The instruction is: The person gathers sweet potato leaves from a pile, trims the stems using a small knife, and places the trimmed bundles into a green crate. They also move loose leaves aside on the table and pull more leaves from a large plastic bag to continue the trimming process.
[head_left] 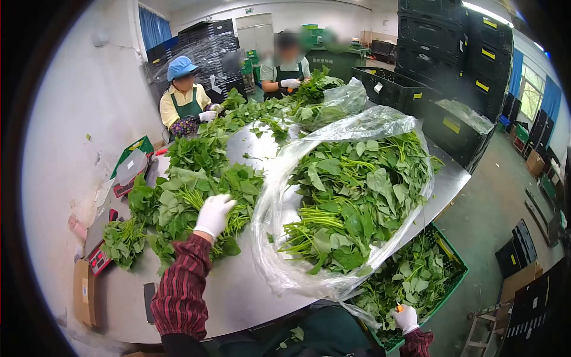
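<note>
My left hand [213,215], in a white glove, is closed over the stems of a bunch of leafy greens [181,199] in the pile on the metal table. Its fingertips are partly hidden among stems and leaves. Low on the right, my gloved right hand [405,319] is closed on a small orange object [399,308], whose kind is too small to make out. That hand is over a green crate [457,275] full of leafy greens. Between my hands, a large clear plastic bag [270,262] lies wide open on the table, heaped with more leafy greens [357,202].
Two gloved people [184,104] [288,74] handle greens across the metal table [238,291]. Red scales [98,259], a phone [149,300] and a cardboard box [85,294] are at left. Black crates [431,53] are stacked at the back right; a large bin [455,128] adjoins the table.
</note>
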{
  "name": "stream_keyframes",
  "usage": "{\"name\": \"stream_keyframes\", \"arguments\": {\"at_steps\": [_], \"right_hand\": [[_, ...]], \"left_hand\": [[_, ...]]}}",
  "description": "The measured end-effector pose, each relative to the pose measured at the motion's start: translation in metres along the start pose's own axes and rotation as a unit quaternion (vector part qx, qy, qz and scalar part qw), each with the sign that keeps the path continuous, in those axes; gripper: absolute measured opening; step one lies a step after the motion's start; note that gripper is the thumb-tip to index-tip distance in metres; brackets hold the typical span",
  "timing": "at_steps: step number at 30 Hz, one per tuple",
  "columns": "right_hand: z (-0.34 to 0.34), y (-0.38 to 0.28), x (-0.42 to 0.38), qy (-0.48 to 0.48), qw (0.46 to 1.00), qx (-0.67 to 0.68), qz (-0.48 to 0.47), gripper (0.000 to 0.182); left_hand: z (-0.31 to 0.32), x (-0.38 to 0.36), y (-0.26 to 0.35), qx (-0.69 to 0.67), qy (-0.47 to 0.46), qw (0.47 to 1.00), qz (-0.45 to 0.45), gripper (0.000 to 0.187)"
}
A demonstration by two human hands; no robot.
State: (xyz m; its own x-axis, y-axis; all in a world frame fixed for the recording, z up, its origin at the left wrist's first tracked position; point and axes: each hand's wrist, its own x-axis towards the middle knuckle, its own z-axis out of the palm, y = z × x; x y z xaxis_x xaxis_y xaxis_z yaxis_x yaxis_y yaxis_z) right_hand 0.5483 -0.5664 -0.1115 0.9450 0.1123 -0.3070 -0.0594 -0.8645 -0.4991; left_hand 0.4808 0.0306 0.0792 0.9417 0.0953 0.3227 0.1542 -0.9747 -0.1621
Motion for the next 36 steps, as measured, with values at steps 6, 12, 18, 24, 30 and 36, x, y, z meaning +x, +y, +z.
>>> {"name": "stream_keyframes", "arguments": {"at_steps": [6, 12, 18, 24, 30, 36], "right_hand": [[0.016, -0.025, 0.002, -0.034, 0.997, -0.022, -0.065, 0.031], [0.014, -0.012, -0.004, -0.017, 0.997, -0.02, -0.078, 0.033], [0.011, 0.005, -0.004, -0.071, 0.997, 0.035, 0.02, 0.033], [0.017, 0.001, -0.002, -0.032, 0.998, -0.023, -0.048, 0.034], [0.008, -0.002, -0.003, -0.069, 0.997, -0.017, -0.037, 0.037], [0.02, 0.003, -0.001, -0.053, 0.998, -0.015, -0.044, 0.037]], "left_hand": [[0.026, 0.048, 0.117, -0.343, -0.076, 0.929, 0.115, 0.052], [0.069, 0.094, 0.153, -0.424, -0.148, 0.892, 0.055, 0.071], [0.04, 0.077, 0.191, -0.121, -0.041, 0.986, 0.109, 0.031], [0.018, 0.025, 0.24, 0.003, 0.068, 0.987, 0.147, 0.011], [0.022, 0.003, 0.237, -0.062, 0.057, 0.99, 0.117, 0.019], [0.023, 0.048, 0.205, -0.383, -0.047, 0.921, 0.049, 0.065]]}}
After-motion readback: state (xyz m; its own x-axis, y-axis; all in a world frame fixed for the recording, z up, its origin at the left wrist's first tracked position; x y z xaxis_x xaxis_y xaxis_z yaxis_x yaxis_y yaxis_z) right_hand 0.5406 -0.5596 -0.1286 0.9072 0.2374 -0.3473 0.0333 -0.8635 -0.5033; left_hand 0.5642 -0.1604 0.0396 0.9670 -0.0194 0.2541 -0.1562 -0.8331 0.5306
